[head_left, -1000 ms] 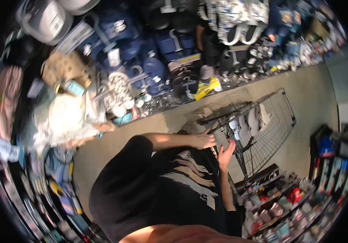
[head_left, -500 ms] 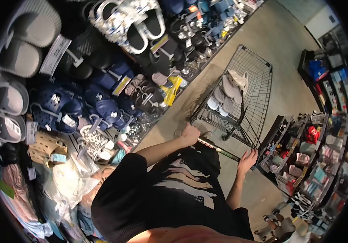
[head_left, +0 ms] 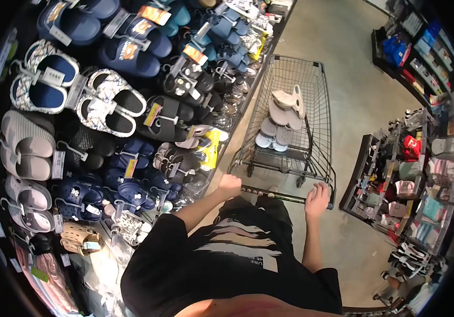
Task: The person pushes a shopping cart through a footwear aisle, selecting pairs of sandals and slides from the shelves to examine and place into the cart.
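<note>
Both of my hands are on the handlebar [head_left: 274,195] of a black wire shopping cart. My left hand [head_left: 230,186] is closed round the bar's left end. At the right end, my right hand [head_left: 317,199] curls its fingers over the bar. Inside the cart basket [head_left: 319,113] lies footwear: a cream clog [head_left: 286,99] on top at the far side, grey slides [head_left: 278,115] under it, and a pair with pale blue-white toes [head_left: 271,142] nearest me.
On my left runs a rack of hanging slides and clogs, including navy clogs [head_left: 79,201], patterned slides [head_left: 112,101] and a tan clog [head_left: 79,238]. To the right stands a low shelf with caps and a red item [head_left: 412,145]. Concrete floor [head_left: 348,248] lies between.
My view has turned, so the cart appears straighter ahead and farther left. More of the left rack shows. My right hand's fingers have curled more over the bar.
</note>
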Motion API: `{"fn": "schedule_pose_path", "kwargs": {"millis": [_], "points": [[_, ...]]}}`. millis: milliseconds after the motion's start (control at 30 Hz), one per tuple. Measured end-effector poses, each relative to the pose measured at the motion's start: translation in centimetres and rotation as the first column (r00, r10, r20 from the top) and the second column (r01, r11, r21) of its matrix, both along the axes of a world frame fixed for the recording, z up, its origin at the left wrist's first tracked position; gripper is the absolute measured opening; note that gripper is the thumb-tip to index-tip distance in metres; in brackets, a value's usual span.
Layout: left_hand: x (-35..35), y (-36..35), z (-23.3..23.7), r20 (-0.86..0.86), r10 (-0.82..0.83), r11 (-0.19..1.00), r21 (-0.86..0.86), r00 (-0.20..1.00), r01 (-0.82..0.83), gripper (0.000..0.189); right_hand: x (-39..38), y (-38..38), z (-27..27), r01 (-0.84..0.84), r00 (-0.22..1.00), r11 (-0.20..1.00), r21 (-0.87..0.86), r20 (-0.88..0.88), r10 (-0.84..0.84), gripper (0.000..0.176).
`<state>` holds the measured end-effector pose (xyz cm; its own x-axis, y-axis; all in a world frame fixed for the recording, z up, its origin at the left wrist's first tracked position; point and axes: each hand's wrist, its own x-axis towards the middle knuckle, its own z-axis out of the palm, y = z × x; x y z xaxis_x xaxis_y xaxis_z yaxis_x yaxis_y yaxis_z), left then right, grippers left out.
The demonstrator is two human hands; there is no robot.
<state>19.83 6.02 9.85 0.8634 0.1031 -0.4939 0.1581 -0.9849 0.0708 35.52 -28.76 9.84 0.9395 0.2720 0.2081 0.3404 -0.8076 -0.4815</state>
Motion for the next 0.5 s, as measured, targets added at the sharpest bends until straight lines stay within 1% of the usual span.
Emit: {"fn": "schedule_pose_path", "kwargs": {"millis": [67, 133, 200, 267, 333, 400, 467, 500], "points": [[2.4, 0.1, 0.2, 0.017, 0.005, 1.0, 0.014, 1.0, -0.005, 0.019, 2.1, 0.4, -0.4, 0.055, 0.998, 0.998, 0.024, -0.01, -0.055, 0.025], [4.8, 0.5, 0.7, -0.003, 0.03, 0.999, 0.028, 1.0, -0.03, 0.017, 4.3, 0.9, -0.7, 0.225, 0.974, 0.961, 0.158, -0.044, -0.221, 0.023], [6.6, 0.9, 0.0, -0.008, 0.019, 0.999, 0.032, 1.0, -0.018, 0.02, 6.6, 1.2, -1.2, 0.3, 0.952, 0.926, 0.23, -0.131, -0.276, 0.026], [8.9, 1.3, 0.1, -0.019, 0.04, 0.997, 0.06, 0.999, -0.039, 0.022, 8.3, 1.4, -1.7, 0.27, 0.962, 0.949, 0.161, -0.085, -0.26, 0.03], [11.0, 1.6, 0.2, -0.024, 0.038, 0.997, 0.074, 0.999, -0.036, 0.022, 9.8, 1.7, -1.4, 0.214, 0.976, 0.975, 0.06, 0.012, -0.215, 0.035], [13.0, 2.0, -0.1, -0.044, 0.04, 0.996, 0.085, 0.998, -0.036, 0.021, 11.6, 2.3, -0.8, 0.233, 0.968, 0.97, 0.063, 0.083, -0.238, 0.04], [14.9, 2.4, -0.8, 0.009, 0.0, 0.992, 0.123, 1.0, -0.001, 0.02, 13.3, 2.8, -0.2, 0.278, 0.961, 0.957, 0.08, -0.024, -0.277, 0.041], [16.0, 2.6, -0.9, 0.02, 0.016, 0.994, 0.112, 1.0, -0.018, 0.019, 14.3, 2.9, -0.6, 0.293, 0.955, 0.951, 0.099, -0.084, -0.285, 0.042]]}}
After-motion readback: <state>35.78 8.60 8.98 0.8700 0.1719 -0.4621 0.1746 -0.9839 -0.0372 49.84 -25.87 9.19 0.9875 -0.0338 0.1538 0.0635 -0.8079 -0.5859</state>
